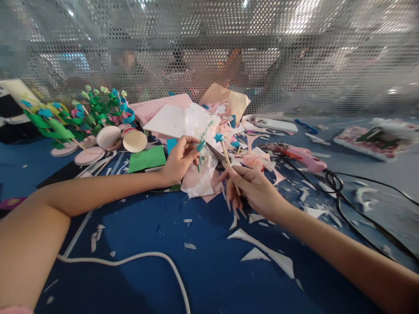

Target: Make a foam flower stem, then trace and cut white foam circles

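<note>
My left hand [180, 161] pinches a small green paper piece [200, 147] between thumb and fingers. A wooden stick [225, 152] topped with a blue star [218, 138] stands nearly upright in the fingers of my right hand [250, 187]. A narrow dark metal blade [216, 153] extends from the right fingertips toward the left hand; its handle is hidden by that hand. Crumpled clear plastic [199, 172] and pink paper scraps lie between and behind both hands. A green paper sheet [147, 159] rests just left of my left hand.
Finished-looking paper plants with blue stars [46, 114] stand at the left beside a paper cup [135, 140]. A pink glue gun [306, 158] with a black cord lies right, near a white phone [276, 125]. A white cable [131, 258] crosses the front. Perforated metal [209, 56] rises behind.
</note>
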Action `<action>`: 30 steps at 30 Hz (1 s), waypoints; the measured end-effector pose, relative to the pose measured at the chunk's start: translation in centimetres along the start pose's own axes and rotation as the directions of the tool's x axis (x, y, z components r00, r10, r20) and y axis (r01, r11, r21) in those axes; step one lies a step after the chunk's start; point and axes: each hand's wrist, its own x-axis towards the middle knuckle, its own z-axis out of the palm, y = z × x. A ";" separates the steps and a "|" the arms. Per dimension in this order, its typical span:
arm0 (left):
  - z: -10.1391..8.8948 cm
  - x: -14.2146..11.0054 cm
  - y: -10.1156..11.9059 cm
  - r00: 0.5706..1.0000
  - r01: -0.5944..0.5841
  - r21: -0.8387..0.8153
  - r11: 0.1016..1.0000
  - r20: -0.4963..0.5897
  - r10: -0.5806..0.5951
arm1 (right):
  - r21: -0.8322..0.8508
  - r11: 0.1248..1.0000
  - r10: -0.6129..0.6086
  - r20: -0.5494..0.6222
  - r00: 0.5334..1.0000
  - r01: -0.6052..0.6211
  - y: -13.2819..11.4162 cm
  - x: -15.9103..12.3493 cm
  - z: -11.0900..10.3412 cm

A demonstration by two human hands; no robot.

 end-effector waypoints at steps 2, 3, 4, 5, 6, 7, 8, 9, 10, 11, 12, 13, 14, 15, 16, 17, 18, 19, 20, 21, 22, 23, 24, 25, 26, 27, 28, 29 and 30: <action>-0.1 0.0 -0.4 0.997 -0.082 0.059 0.995 0.004 0.082 | -0.008 1.000 0.000 0.006 1.000 0.001 0.0 0.0 0.0; -0.2 -0.1 -0.5 0.990 -0.141 0.111 0.984 -0.009 0.143 | -0.014 1.000 -0.001 0.010 1.000 0.001 0.0 0.0 0.0; -0.3 -0.1 -0.6 0.976 -0.211 0.177 0.961 -0.019 0.218 | -0.021 1.000 -0.002 0.015 1.000 0.002 0.0 0.0 0.0; -0.4 -0.2 -0.7 0.953 -0.289 0.251 0.924 -0.020 0.303 | -0.030 1.000 -0.005 0.020 1.000 0.005 0.0 0.0 0.0; -0.4 -0.3 -0.7 0.920 -0.369 0.323 0.871 -0.006 0.392 | -0.041 0.999 -0.009 0.024 1.000 0.010 0.0 0.0 0.0; -0.4 -0.4 -0.6 0.879 -0.446 0.389 0.806 0.024 0.475 | -0.051 0.999 -0.015 0.029 0.999 0.016 0.0 0.0 0.0; -0.4 -0.5 -0.5 0.835 -0.515 0.444 0.734 0.066 0.546 | -0.059 0.998 -0.020 0.034 0.999 0.021 0.0 0.0 0.0; -0.4 -0.7 -0.3 0.795 -0.567 0.489 0.663 0.113 0.596 | -0.063 0.998 -0.023 0.036 0.999 0.026 0.0 0.0 0.0; -0.4 -0.7 -0.1 0.765 -0.600 0.528 0.601 0.160 0.623 | -0.065 0.997 -0.026 0.036 0.999 0.028 -0.1 0.0 0.1; -0.4 -0.8 0.1 0.749 -0.616 0.564 0.550 0.203 0.631 | -0.068 0.997 -0.026 0.035 0.999 0.029 -0.1 0.0 0.1; -0.4 -0.9 0.3 0.744 -0.620 0.595 0.512 0.239 0.623 | -0.070 0.997 -0.027 0.034 0.999 0.029 -0.2 0.0 0.1; -0.3 -0.9 0.4 0.746 -0.618 0.619 0.485 0.267 0.609 | -0.073 0.997 -0.027 0.034 0.999 0.030 -0.2 0.0 0.1; -0.3 -0.9 0.5 0.749 -0.617 0.634 0.467 0.289 0.596 | -0.075 0.997 -0.028 0.034 0.999 0.030 -0.3 0.0 0.2; -0.4 -0.9 0.6 0.751 -0.618 0.639 0.459 0.305 0.586 | -0.076 0.997 -0.029 0.035 0.999 0.031 -0.3 0.0 0.2; -0.4 -0.9 0.6 0.748 -0.624 0.634 0.457 0.317 0.583 | -0.076 0.997 -0.029 0.037 0.999 0.032 -0.3 0.0 0.2; -0.4 -0.9 0.7 0.745 -0.634 0.621 0.462 0.328 0.581 | -0.075 0.997 -0.030 0.037 0.999 0.032 -0.3 0.0 0.2; -0.4 -0.8 0.7 0.743 -0.641 0.604 0.473 0.336 0.579 | -0.075 0.997 -0.031 0.038 0.999 0.033 -0.3 0.0 0.2; -0.4 -0.8 0.7 0.746 -0.645 0.587 0.490 0.343 0.572 | -0.076 0.997 -0.031 0.039 0.999 0.034 -0.2 0.0 0.1; -0.5 -0.8 0.7 0.752 -0.643 0.572 0.509 0.347 0.560 | -0.080 0.996 -0.031 0.041 0.999 0.034 -0.2 0.0 0.1; -0.5 -0.9 0.7 0.759 -0.639 0.562 0.525 0.352 0.548 | -0.085 0.996 -0.031 0.042 0.999 0.035 -0.2 0.0 0.1; -0.5 -0.9 0.8 0.764 -0.635 0.558 0.534 0.356 0.538 | -0.090 0.995 -0.030 0.043 0.999 0.034 -0.1 0.0 0.1; -0.5 -0.9 0.8 0.765 -0.635 0.560 0.532 0.360 0.534 | -0.096 0.995 -0.028 0.045 0.999 0.032 -0.1 -0.1 0.0; -0.5 -0.9 0.9 0.760 -0.640 0.565 0.521 0.363 0.539 | -0.100 0.995 -0.025 0.046 0.999 0.029 -0.1 -0.1 0.0; -0.5 -0.9 0.9 0.751 -0.648 0.571 0.504 0.367 0.549 | -0.103 0.994 -0.020 0.047 0.999 0.025 -0.1 -0.1 0.0; -0.5 -0.9 0.9 0.740 -0.657 0.577 0.485 0.372 0.560 | -0.104 0.994 -0.017 0.047 0.999 0.022 -0.1 -0.1 0.0; -0.4 -0.8 0.9 0.730 -0.666 0.580 0.469 0.378 0.570 | -0.104 0.994 -0.013 0.049 0.999 0.018 -0.1 0.0 0.0; -0.4 -0.8 0.9 0.723 -0.672 0.582 0.458 0.382 0.575 | -0.105 0.994 -0.012 0.047 0.999 0.017 0.0 0.0 0.0; -0.4 -0.8 0.9 0.720 -0.675 0.584 0.452 0.385 0.578 | -0.106 0.994 -0.011 0.045 0.999 0.016 0.0 0.0 0.0; -0.4 -0.8 0.9 0.719 -0.675 0.585 0.450 0.384 0.579 | -0.109 0.994 -0.012 0.042 0.999 0.016 0.0 0.0 0.0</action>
